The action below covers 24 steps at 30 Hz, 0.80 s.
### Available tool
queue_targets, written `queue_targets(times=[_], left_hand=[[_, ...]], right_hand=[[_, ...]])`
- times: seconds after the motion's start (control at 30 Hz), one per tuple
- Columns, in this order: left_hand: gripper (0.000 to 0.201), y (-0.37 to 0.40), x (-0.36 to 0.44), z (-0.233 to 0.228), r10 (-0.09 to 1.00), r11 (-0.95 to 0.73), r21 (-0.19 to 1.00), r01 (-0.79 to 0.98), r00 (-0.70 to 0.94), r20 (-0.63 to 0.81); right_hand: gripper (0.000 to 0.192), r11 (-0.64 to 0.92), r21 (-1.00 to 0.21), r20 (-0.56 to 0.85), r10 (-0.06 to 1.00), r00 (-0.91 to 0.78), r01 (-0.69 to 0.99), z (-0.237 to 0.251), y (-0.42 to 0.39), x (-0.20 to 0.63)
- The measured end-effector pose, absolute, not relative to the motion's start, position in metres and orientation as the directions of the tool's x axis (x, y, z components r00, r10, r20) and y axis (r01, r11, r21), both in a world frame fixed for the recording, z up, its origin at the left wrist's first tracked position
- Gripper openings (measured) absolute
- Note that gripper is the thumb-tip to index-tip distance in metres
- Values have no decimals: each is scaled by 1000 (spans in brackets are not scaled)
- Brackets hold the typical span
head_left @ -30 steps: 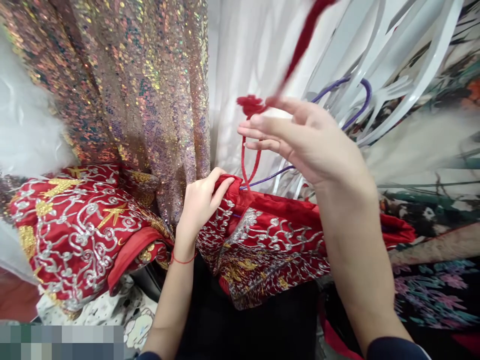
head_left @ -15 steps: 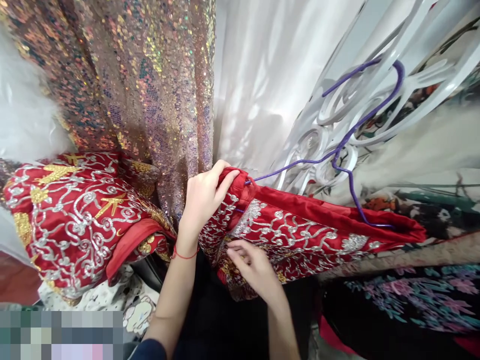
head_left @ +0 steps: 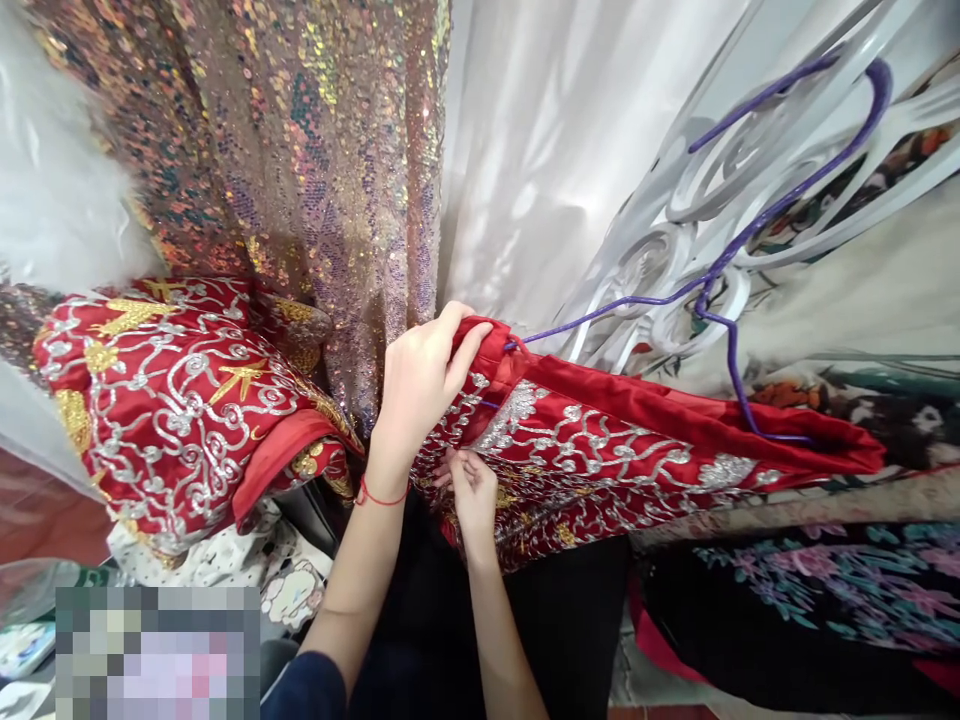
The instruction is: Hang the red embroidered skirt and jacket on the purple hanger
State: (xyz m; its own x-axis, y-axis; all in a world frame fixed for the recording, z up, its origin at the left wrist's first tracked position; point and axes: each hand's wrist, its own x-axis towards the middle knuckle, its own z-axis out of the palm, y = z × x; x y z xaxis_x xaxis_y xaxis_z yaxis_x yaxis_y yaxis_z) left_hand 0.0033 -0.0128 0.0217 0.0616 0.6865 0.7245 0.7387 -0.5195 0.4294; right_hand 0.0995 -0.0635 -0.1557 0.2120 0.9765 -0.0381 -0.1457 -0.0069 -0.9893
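The right hand (head_left: 471, 490) has shifted left, pinching the red garment (head_left: 600, 450) beneath the gripping left hand (head_left: 420, 385).

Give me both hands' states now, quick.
Left hand: closed, fingers gripping the top edge of the red embroidered garment near the purple hanger.
Right hand: closed, fingers pinching the same garment's fabric lower down.

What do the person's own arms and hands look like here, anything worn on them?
Both forearms are bare. The left hand has a thin red string bracelet around its wrist and a dark navy sleeve pushed up near the elbow. The right hand shows no rings, bracelet or visible sleeve.
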Motion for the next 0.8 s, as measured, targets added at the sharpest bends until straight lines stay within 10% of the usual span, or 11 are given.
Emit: queue_targets(times=[0.23, 0.33, 0.43, 0.53, 0.8], left_hand=[[22, -26, 7, -30, 423, -612, 434, 661, -190, 886], [7, -50, -5, -84, 600, -519, 655, 549, -312, 737], [7, -68, -19, -125, 940, -321, 783, 533, 78, 333], [5, -71, -22, -137, 938, -200, 694, 691, 339, -67], [33, -60, 3, -133, 973, -99, 488, 867, 187, -133]], right_hand=[[48, -86, -964, -100, 994, 42, -252, -148, -81, 106], [47, -93, -964, -103, 994, 27, -250, -143, -84, 108], [43, -83, -965, -90, 996, 19, -250, -140, -85, 109], [40, -71, -960, -79, 997, 20, -270, -139, -87, 108], [44, -116, -959, -117, 993, -10, -258, -134, -90, 103]])
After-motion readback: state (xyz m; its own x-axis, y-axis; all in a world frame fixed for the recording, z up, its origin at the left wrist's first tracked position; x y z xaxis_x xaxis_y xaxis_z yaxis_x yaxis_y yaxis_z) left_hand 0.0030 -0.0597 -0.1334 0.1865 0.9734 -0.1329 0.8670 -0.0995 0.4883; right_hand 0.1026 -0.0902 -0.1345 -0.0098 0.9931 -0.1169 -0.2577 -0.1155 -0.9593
